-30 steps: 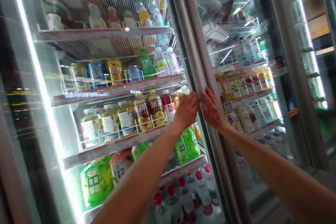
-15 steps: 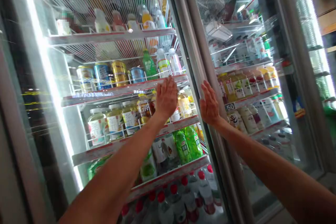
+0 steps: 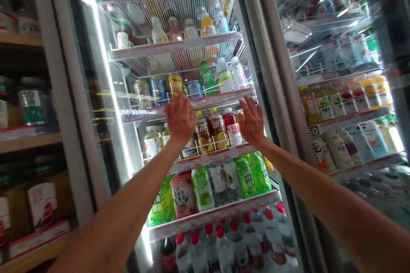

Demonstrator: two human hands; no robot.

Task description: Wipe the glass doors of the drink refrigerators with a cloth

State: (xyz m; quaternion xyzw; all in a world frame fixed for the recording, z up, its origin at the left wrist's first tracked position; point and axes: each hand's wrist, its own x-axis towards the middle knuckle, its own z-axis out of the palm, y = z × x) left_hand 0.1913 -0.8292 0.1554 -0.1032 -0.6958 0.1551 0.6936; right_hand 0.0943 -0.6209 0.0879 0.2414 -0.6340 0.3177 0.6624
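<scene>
now the open, empty left hand (image 3: 180,118) and right hand (image 3: 251,121) sit wider apart before the cooler door (image 3: 109,94).

Glossy glass door (image 3: 344,136), white metal racks (image 3: 173,43), smooth plastic bottles (image 3: 224,249).

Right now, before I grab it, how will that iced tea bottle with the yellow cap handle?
The iced tea bottle looks nearly full, so probably heavy for its size. Its smooth plastic may feel slippery. It stands upright behind a wire rail, which should stop it tipping forward, though a sideways push could topple it.
</scene>
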